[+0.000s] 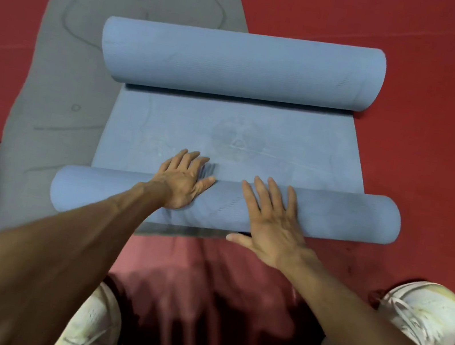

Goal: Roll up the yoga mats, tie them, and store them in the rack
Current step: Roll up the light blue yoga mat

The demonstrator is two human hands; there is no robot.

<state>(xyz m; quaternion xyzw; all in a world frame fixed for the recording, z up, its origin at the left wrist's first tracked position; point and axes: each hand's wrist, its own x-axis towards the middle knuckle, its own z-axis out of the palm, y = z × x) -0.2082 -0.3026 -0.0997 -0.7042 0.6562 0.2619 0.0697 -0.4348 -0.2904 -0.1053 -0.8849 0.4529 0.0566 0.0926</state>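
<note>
A soft blue foam yoga mat (298,154) lies on the red floor (435,71), its near end wound into a roll (347,219) with a flat stretch beyond. Both hands press on that roll, released and grasping nothing: the left hand (181,182) lies flat with fingertips reaching the flat part, and the right hand (268,224) has its fingers spread and straight. A second blue roll (238,62) lies across the far end — whether it is the same mat is unclear. A flat grey mat (71,71) lies partly under it at the left. White sneakers (425,314) stand close by.

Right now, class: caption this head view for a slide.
Left hand and right hand press the near roll of a blue yoga mat on a red floor.
</note>
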